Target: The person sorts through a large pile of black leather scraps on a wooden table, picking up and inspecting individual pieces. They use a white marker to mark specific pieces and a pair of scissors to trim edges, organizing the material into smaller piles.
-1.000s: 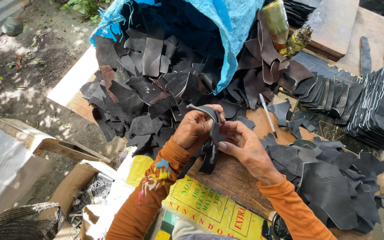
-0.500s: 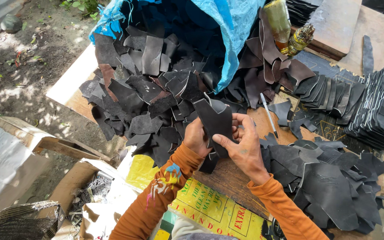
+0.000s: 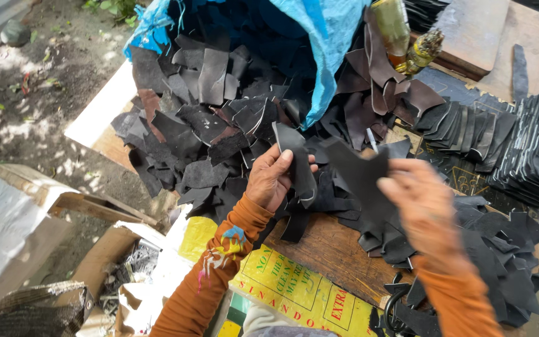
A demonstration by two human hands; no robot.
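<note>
My left hand (image 3: 274, 178) grips a narrow black leather piece (image 3: 296, 161) held upright over the wooden board (image 3: 332, 249). My right hand (image 3: 427, 209), blurred by motion, holds a wider black leather piece (image 3: 360, 178) out to the right of the first one. Both hands hover above a heap of black and dark brown leather scraps (image 3: 207, 125) that spills from an open blue sack (image 3: 329, 43). Orange sleeves cover both forearms, and the left one carries paint marks.
Neat stacks of cut black pieces (image 3: 531, 150) lie at the right. Two bottles (image 3: 407, 37) stand at the top beside a flat wooden block (image 3: 475, 31). Loose scraps (image 3: 500, 262) cover the right of the board. A yellow printed sack (image 3: 294, 293) and cardboard boxes (image 3: 26, 231) sit low left.
The hands held one bundle together before. They have now separated, the right hand pulling a wide piece away to the right while the left keeps a narrow piece.
</note>
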